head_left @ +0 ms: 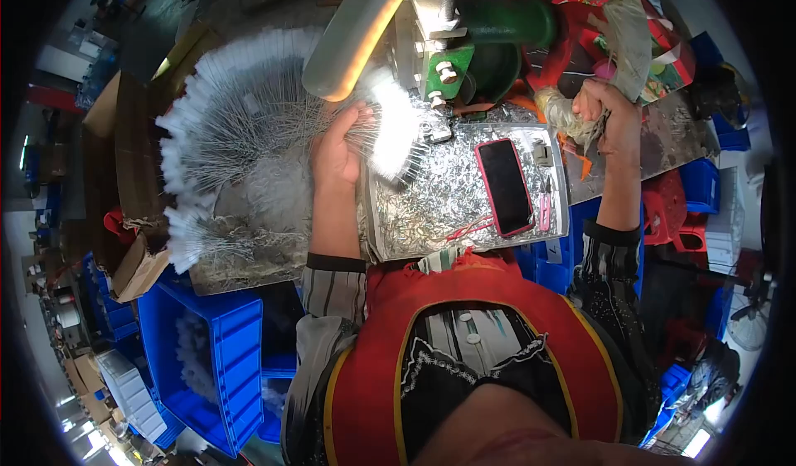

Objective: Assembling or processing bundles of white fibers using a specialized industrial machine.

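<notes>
Apparently mid-pressing: left hand (pixel 336 157) pinches white-tipped wires (pixel 393 126) beside the green press (pixel 448 75), right hand (pixel 613 119) grips a wrapped lever (pixel 628 39). Next pull likely calls for keeping wire ends aligned.

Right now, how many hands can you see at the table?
2. The left hand holds thin wires near the glowing lamp; the right hand grips a wrapped handle to the right of the green machine. None seems hidden.

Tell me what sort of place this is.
Probably a factory workshop, judging by the green metal machine, the heap of white-tufted wires and the large blue plastic bin.
</notes>
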Action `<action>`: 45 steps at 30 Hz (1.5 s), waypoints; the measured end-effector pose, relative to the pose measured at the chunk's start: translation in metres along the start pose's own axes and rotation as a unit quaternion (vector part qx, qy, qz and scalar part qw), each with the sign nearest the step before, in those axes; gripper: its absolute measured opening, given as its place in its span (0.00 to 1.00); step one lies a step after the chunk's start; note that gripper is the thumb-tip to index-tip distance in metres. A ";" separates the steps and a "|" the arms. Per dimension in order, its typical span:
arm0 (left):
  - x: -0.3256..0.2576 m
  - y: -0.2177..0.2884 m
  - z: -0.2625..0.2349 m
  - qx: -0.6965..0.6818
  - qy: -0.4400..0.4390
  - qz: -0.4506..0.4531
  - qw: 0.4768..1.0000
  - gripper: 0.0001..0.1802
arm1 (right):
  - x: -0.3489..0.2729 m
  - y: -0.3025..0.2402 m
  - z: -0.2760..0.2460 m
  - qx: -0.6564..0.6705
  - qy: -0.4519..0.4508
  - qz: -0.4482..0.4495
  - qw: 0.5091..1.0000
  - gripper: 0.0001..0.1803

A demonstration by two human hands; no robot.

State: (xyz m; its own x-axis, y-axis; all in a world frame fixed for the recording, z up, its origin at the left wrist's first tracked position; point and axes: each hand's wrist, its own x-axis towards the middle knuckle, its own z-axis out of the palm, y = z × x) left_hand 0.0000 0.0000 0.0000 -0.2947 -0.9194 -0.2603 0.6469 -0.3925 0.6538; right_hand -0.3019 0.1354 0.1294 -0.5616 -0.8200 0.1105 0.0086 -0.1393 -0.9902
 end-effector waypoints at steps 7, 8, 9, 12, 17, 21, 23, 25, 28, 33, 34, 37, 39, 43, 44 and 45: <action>-0.005 0.001 0.008 -0.010 -0.008 -0.001 1.000 0.22 | 0.000 0.048 -0.009 0.059 -0.040 -0.128 0.989 0.13; -0.004 0.001 0.011 -0.011 -0.008 0.001 1.000 0.22 | 0.002 0.059 -0.010 0.063 -0.056 -0.199 0.976 0.13; -0.004 0.000 0.010 -0.012 -0.008 0.004 1.000 0.22 | 0.005 0.066 -0.009 0.064 -0.058 -0.200 0.976 0.13; 0.000 -0.005 0.007 -0.031 -0.005 0.037 0.999 0.22 | 0.001 0.068 -0.003 0.002 -0.011 -0.222 0.975 0.13; -0.002 -0.007 0.006 -0.042 -0.003 0.072 0.996 0.22 | 0.002 0.022 -0.008 0.065 -0.063 -0.061 0.994 0.13; 0.002 -0.009 0.006 -0.050 0.012 0.074 0.996 0.21 | 0.000 0.005 -0.005 0.024 -0.023 -0.015 0.999 0.13; 0.002 -0.010 0.008 -0.051 0.014 0.075 0.996 0.21 | 0.002 0.001 -0.006 0.024 -0.023 0.003 0.999 0.13; 0.001 -0.009 0.008 -0.050 0.017 0.078 0.996 0.21 | 0.002 -0.003 -0.004 -0.019 -0.014 0.023 0.999 0.18; 0.001 -0.009 0.007 -0.056 0.029 0.069 0.996 0.21 | 0.002 -0.002 -0.003 -0.018 -0.018 0.011 1.000 0.18; 0.003 -0.012 0.010 -0.081 -0.018 0.095 0.992 0.22 | 0.005 0.060 -0.010 0.044 -0.049 -0.154 0.986 0.13; 0.003 -0.013 0.009 -0.082 -0.018 0.096 0.992 0.22 | 0.008 0.067 -0.009 0.048 -0.090 -0.203 0.974 0.14; 0.002 -0.013 0.005 -0.088 -0.022 0.116 0.989 0.22 | 0.005 0.057 -0.010 0.068 -0.071 -0.138 0.986 0.13; 0.003 -0.014 0.004 -0.076 -0.028 0.123 0.989 0.22 | 0.004 0.036 -0.012 0.077 -0.083 -0.109 0.988 0.12; 0.004 -0.014 0.004 -0.070 -0.005 0.123 0.990 0.22 | 0.003 0.021 -0.010 0.073 -0.052 -0.044 0.995 0.09; 0.004 -0.015 0.005 -0.071 -0.005 0.124 0.990 0.22 | 0.001 0.017 -0.007 0.072 -0.036 -0.037 0.996 0.07; 0.004 -0.015 0.007 -0.079 0.002 0.114 0.990 0.22 | -0.001 0.015 -0.006 0.070 -0.018 -0.030 0.997 0.06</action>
State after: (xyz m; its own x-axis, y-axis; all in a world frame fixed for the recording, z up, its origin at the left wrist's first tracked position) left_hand -0.0157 0.0022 -0.0058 -0.1258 -0.9845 -0.1219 0.7989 -0.1734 0.5759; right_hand -0.3067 0.1373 0.1144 -0.5350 -0.8266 0.1747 0.0933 -0.2633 -0.9602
